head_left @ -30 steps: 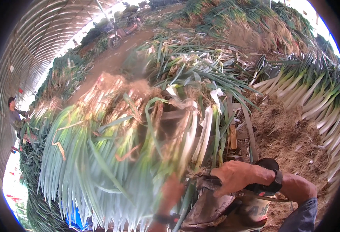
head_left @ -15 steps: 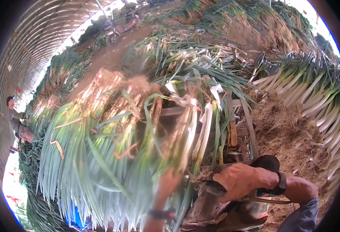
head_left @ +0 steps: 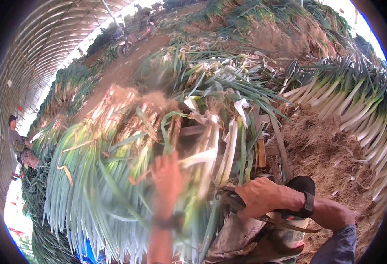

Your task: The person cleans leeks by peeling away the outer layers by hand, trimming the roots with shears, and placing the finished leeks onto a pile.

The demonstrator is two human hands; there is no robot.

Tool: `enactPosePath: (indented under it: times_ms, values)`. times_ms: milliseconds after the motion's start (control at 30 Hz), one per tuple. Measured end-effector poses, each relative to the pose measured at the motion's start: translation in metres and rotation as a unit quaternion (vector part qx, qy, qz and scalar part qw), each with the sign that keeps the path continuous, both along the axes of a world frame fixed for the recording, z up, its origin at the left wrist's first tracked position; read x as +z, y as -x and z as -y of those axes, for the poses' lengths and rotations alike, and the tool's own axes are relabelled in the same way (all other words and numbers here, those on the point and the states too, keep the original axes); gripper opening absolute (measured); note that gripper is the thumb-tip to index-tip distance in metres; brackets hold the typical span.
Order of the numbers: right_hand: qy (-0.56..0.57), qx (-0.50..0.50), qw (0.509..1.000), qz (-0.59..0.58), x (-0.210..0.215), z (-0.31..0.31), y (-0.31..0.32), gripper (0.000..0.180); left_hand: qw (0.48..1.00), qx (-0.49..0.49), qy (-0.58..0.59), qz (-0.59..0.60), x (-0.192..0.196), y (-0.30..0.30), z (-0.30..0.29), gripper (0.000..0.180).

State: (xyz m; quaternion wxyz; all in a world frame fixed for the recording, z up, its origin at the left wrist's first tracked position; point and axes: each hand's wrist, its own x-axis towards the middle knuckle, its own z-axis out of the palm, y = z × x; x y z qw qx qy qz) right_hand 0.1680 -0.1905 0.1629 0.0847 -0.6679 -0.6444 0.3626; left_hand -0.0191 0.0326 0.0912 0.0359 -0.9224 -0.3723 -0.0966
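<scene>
My L hand (head_left: 168, 176), blurred, grip can't tell, reaches up into leeks (head_left: 114, 176), stalks running away from me; R hand (head_left: 264, 198) clenched on cloth (head_left: 235, 233).

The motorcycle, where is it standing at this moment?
In the head view the motorcycle stands far off at the upper left, on the dirt path under the arched greenhouse roof, beyond the heaps of green onions.

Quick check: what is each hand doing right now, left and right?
Left hand: motion-blurred, raised against the long green-and-white leeks; grip cannot be told.
Right hand: closed, resting on grey-brown trouser cloth.
</scene>
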Motion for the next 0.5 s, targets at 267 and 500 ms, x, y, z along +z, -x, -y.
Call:
enactPosePath:
  times_ms: [267, 500]
  values:
    - [-0.021, -0.072, 0.997, 0.016, -0.023, -0.022, -0.016, 0.057, 0.992, -0.007, 0.126, 0.008, -0.105, 0.019, 0.051, 0.031]
    - [-0.02, -0.134, 0.988, 0.07, -0.044, -0.035, -0.029, 0.059, 0.984, 0.043, 0.172, 0.013, -0.127, 0.004, 0.078, 0.037]
